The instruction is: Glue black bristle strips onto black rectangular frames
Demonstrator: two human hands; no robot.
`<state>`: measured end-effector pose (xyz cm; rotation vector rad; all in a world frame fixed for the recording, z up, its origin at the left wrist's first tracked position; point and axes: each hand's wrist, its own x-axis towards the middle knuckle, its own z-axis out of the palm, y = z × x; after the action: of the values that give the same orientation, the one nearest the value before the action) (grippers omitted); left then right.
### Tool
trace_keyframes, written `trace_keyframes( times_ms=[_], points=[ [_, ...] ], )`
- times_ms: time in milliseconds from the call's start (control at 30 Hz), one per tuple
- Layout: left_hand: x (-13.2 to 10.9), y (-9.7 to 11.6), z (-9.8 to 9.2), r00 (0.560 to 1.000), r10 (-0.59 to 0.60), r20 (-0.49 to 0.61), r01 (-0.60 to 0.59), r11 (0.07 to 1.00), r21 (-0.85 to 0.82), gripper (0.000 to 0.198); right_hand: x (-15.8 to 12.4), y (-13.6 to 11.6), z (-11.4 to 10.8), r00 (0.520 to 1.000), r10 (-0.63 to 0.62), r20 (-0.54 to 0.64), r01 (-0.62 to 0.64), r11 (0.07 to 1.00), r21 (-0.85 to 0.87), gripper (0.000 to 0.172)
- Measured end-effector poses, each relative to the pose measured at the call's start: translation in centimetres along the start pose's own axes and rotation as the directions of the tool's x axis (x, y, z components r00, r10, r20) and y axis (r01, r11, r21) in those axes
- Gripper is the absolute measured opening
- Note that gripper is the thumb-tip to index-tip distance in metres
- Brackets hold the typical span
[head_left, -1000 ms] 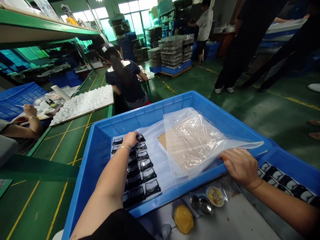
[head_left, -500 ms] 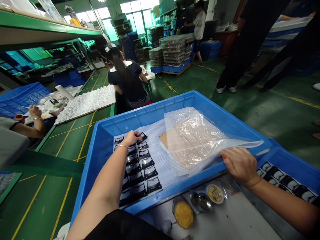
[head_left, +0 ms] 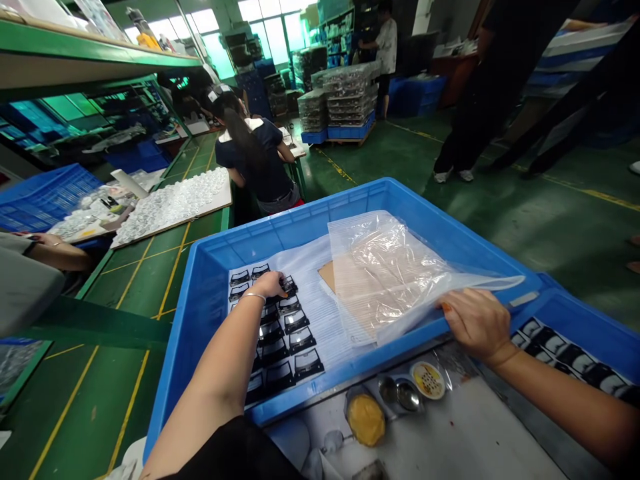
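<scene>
My left hand [head_left: 271, 285] reaches into a blue plastic crate [head_left: 300, 400], its fingertips closed on a small black-framed clear part [head_left: 290, 287]. Similar black parts [head_left: 301, 340] lie in rows on a white ribbed sheet [head_left: 315, 300] in the crate's left half; my hand and forearm hide some. At the near right rim, my right hand [head_left: 477, 323] is closed on the gathered edge of a clear plastic bag [head_left: 395, 267]. Brown cardboard [head_left: 327, 277] shows under and through the bag.
Below the crate, a grey surface [head_left: 480, 427] holds a yellow lump [head_left: 366, 419], metal cups [head_left: 409, 395] and a round label [head_left: 428, 380]. A second blue crate [head_left: 595, 320] with black parts stands right. A seated person [head_left: 255, 153] works beside the green bench [head_left: 165, 267].
My left hand has moved slightly toward me and right, uncovering parts at the rows' far end. My right hand keeps its hold on the bag. The co-worker's arm at left has lowered.
</scene>
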<state>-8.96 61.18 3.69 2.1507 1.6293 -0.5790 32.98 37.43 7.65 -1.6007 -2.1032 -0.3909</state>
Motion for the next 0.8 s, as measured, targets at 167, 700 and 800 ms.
trace_keyframes(
  times_ms=[167, 700, 800],
  points=[
    [0.1, 0.2, 0.4, 0.999, 0.023, -0.033, -0.021, 0.998, 0.063, 0.039, 0.0, 0.1, 0.1, 1.0, -0.006, 0.003, 0.006, 1.0, 0.003, 0.034],
    [-1.5, 1.2, -0.5, 0.994, 0.11, 0.013, -0.11, 0.994, 0.016, 0.03, -0.2, 0.3, 0.3, 1.0, -0.003, 0.014, 0.003, 1.0, -0.005, 0.034],
    [-2.5, 1.2, -0.7, 0.981, 0.172, 0.089, -0.169, 0.985, -0.043, 0.029, -0.2, 0.4, 0.4, 1.0, -0.002, 0.007, 0.002, 1.0, 0.001, 0.034]
  ],
)
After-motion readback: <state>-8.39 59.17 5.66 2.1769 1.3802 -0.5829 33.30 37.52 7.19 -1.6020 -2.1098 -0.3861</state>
